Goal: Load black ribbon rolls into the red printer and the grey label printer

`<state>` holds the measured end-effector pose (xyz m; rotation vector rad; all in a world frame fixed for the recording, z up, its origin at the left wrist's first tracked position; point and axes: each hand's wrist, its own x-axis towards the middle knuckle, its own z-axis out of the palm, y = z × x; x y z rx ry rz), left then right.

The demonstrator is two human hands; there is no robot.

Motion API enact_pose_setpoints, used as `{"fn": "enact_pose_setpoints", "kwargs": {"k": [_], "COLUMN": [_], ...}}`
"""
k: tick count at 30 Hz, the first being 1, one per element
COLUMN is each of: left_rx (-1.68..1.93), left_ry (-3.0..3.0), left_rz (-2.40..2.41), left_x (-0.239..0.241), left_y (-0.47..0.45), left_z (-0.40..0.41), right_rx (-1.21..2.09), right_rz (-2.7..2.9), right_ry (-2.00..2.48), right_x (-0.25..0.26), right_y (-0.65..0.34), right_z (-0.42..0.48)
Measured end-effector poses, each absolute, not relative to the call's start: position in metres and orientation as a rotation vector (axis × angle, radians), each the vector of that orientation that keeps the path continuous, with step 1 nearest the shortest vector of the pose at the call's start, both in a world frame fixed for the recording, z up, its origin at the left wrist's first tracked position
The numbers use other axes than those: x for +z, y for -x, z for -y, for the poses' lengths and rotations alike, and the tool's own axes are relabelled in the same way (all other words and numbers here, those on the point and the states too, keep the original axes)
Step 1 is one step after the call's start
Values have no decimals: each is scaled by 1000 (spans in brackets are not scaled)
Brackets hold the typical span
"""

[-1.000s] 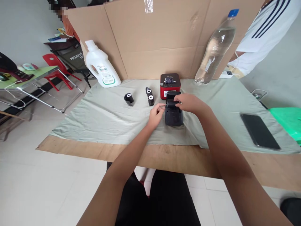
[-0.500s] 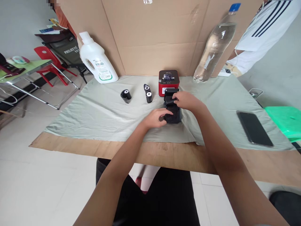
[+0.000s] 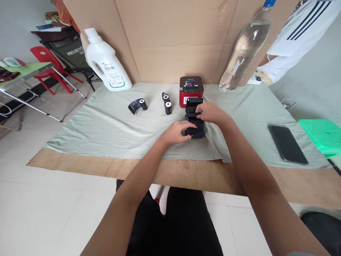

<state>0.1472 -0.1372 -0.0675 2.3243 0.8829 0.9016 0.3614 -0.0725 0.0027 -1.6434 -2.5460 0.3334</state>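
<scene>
A small black printer point(image 3: 195, 122) stands on the grey-green cloth point(image 3: 106, 128) with its lid tipped open. My left hand point(image 3: 177, 131) grips its front left side, fingers curled round the body. My right hand point(image 3: 211, 112) rests on its top, fingers pinched at the black roll inside the open lid. Just behind it sits a red and black printer point(image 3: 191, 89). Two small black rolls point(image 3: 166, 102) stand upright to the left of it. Farther left a third black roll point(image 3: 137, 105) lies on its side, partly unwound.
A white detergent jug point(image 3: 105, 62) and a clear water bottle point(image 3: 243, 48) lean at the cardboard backdrop point(image 3: 173, 39). A black phone point(image 3: 287, 143) lies on the cloth at right, beside a green stool point(image 3: 321, 137). Another person in a white striped shirt point(image 3: 298, 32) stands at back right.
My left hand went from a pinch beside the black printer to gripping its front. The left roll has unwound a little. The view has shifted slightly.
</scene>
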Motion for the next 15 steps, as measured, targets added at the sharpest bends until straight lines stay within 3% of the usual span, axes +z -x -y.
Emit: {"fn": "enact_pose_setpoints", "kwargs": {"k": [6, 15], "left_rx": [957, 1060], "left_ry": [-2352, -2442], "left_rz": [-897, -934], "left_x": [-69, -71], "left_y": [-149, -155], "left_z": [138, 143], "right_rx": [212, 202], "right_rz": [2500, 2004], "right_ry": [1724, 1542], "right_x": [-2, 6], "right_y": [-352, -362], "right_z": [78, 68]}}
